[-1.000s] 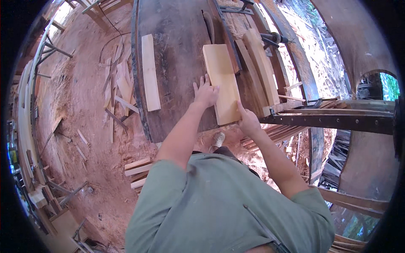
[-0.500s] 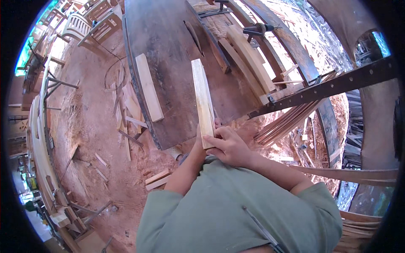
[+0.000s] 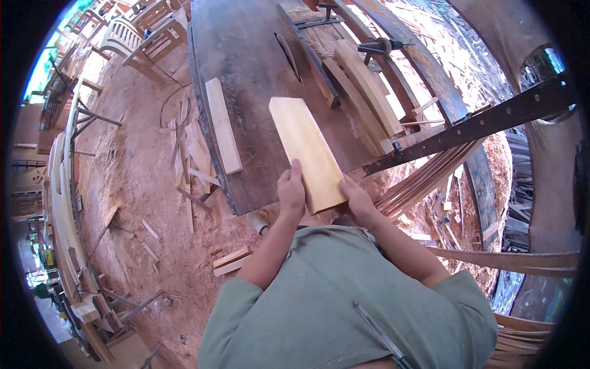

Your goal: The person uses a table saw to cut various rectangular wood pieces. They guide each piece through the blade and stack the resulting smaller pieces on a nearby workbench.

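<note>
A pale wooden board is held up in front of my chest, its broad face turned upward and its far end over the table's near part. My left hand grips the left edge near the close end, thumb on top. On the opposite edge my right hand is closed round the near corner. The fingers beneath the board are hidden. A second pale wooden piece lies along the left side of the dark table, apart from both hands.
Thick timber pieces rest at the table's right side, near a dark clamp. A dark metal bar with holes crosses at the right. Wood offcuts and sawdust litter the floor on the left. Wooden chairs stand at the far left.
The board has been turned from its narrow edge to its broad face. My hands have moved apart, one to each side of it.
</note>
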Available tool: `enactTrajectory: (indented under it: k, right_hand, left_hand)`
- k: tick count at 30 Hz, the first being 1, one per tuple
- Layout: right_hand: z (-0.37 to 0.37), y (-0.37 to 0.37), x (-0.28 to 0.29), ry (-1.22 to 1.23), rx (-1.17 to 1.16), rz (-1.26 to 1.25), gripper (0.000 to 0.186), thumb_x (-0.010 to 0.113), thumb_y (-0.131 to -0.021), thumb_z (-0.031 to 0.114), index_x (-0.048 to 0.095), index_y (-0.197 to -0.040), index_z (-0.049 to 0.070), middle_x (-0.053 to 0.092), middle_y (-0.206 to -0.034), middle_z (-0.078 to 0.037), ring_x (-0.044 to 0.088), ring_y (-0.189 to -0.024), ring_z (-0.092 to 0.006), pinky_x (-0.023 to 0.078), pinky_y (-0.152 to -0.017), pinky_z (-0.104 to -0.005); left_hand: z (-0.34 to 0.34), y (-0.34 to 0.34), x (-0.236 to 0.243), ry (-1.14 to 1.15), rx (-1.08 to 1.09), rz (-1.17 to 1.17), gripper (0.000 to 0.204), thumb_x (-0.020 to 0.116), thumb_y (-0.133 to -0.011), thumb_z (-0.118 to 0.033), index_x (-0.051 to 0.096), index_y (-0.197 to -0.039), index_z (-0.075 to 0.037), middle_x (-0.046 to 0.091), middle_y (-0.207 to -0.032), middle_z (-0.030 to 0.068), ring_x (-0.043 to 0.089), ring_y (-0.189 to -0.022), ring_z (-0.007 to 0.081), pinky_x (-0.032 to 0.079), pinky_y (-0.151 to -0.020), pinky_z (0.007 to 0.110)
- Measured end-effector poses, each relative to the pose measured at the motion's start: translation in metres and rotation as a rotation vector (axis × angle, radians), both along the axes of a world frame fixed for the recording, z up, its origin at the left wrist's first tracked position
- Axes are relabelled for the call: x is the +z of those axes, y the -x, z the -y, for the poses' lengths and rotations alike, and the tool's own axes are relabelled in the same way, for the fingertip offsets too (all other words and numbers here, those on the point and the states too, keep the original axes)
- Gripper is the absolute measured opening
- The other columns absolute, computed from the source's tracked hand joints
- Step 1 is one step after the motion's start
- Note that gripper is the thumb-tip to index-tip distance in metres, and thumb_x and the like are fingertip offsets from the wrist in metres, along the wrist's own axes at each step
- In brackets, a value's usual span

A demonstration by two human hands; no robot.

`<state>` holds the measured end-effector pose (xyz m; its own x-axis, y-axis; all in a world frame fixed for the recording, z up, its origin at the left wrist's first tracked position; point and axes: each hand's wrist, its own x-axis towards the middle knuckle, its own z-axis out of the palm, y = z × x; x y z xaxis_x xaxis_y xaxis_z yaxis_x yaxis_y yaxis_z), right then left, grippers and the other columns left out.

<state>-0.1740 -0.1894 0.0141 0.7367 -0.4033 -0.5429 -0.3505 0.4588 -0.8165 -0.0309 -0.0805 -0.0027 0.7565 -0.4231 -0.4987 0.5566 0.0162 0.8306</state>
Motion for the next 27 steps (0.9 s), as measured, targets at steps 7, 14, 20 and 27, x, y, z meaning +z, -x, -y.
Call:
enactTrajectory:
  k: [7, 14, 20, 27]
  right_hand:
    - [-0.002, 0.015, -0.017, -0.84, -0.132, 0.066, 0.041, 0.035, -0.101, 0.045, 0.058, -0.113, 0.013, 0.057, -0.08, -0.004, 0.051, -0.062, -0.0174, 0.043, -0.056, -0.0321]
    - [0.03, 0.011, -0.018, -1.033, 0.174, 0.287, 0.055, 0.036, -0.097, 0.06, 0.058, -0.117, 0.014, 0.063, -0.09, -0.007, 0.059, -0.071, -0.0149, 0.045, -0.06, -0.0286]
    - [0.069, 0.02, -0.015, -0.09, 0.268, 0.011, 0.07, 0.061, -0.092, 0.034, 0.03, -0.15, 0.009, 0.051, -0.14, -0.012, 0.053, -0.119, -0.026, 0.04, -0.103, -0.0378]
    - [0.066, 0.01, -0.043, 1.269, 0.419, -0.314, 0.08, 0.059, -0.076, 0.001, 0.029, -0.15, 0.004, 0.055, -0.11, -0.025, 0.056, -0.098, -0.0382, 0.047, -0.089, -0.0477]
  left_hand:
    - [0.024, 0.02, 0.005, 0.132, -0.392, -0.033, 0.07, 0.058, -0.094, -0.052, 0.048, -0.133, 0.005, 0.063, -0.114, 0.0141, 0.058, -0.108, 0.0207, 0.044, -0.094, 0.036]
    - [0.06, 0.008, -0.036, 0.288, -0.16, -0.318, 0.068, 0.051, -0.096, -0.056, 0.052, -0.127, 0.005, 0.063, -0.117, 0.016, 0.062, -0.106, 0.0268, 0.049, -0.091, 0.04]
    - [0.066, -0.029, -0.055, -0.404, -0.291, 0.337, 0.066, 0.054, -0.095, -0.051, 0.062, -0.101, 0.014, 0.067, -0.097, 0.0287, 0.067, -0.092, 0.0351, 0.05, -0.083, 0.041]
    - [0.071, -0.065, -0.068, -0.771, -0.643, 0.966, 0.058, 0.043, -0.099, -0.041, 0.063, -0.107, 0.013, 0.033, -0.15, 0.0269, 0.034, -0.135, 0.0454, 0.03, -0.109, 0.053]
